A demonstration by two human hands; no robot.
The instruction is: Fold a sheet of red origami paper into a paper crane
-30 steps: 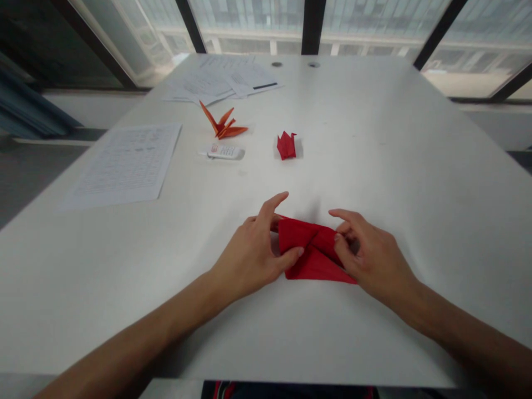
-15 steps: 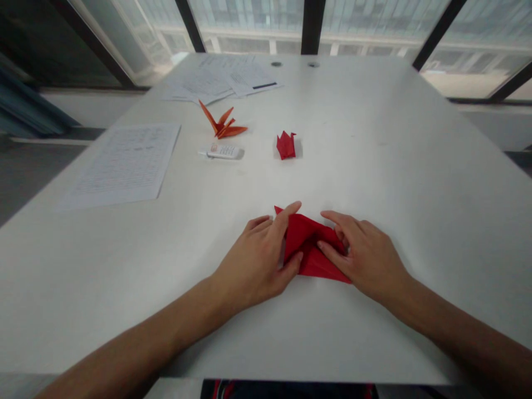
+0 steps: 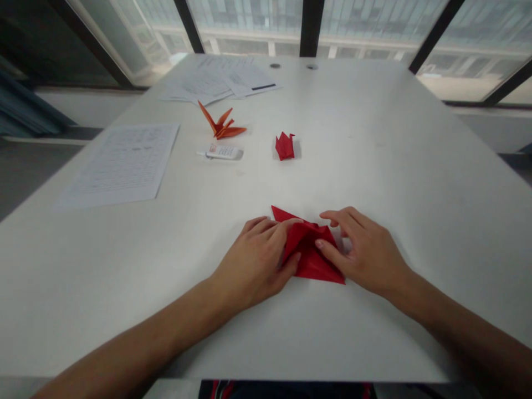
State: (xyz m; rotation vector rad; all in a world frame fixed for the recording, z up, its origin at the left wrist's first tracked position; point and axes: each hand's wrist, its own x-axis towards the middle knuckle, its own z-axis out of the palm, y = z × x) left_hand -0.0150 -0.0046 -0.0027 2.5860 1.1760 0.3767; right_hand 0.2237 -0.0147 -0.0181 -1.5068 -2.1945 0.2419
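A partly folded sheet of red origami paper (image 3: pixel 315 264) lies on the white table, its raised flap bent into a hollow. My left hand (image 3: pixel 261 257) is closed around the paper's left side, thumb at the front and index finger over the top edge. A pointed red corner sticks out beyond those fingers. On the right side, my right hand (image 3: pixel 361 249) has its thumb tip against the flap. Its index finger is stretched out above the table, apart from the thumb, and the other fingers are partly hidden.
Farther back stand a small red paper crane (image 3: pixel 285 146) and an orange paper crane (image 3: pixel 222 124). A white tube with print (image 3: pixel 224 152) lies before the orange one. Printed sheets (image 3: pixel 120 163) rest at left, more papers (image 3: pixel 203 83) at the far edge by the windows.
My right fingers have drawn off the paper's right edge, leaving the thumb on it. The left index finger has lowered over the paper, and the paper has shifted slightly left.
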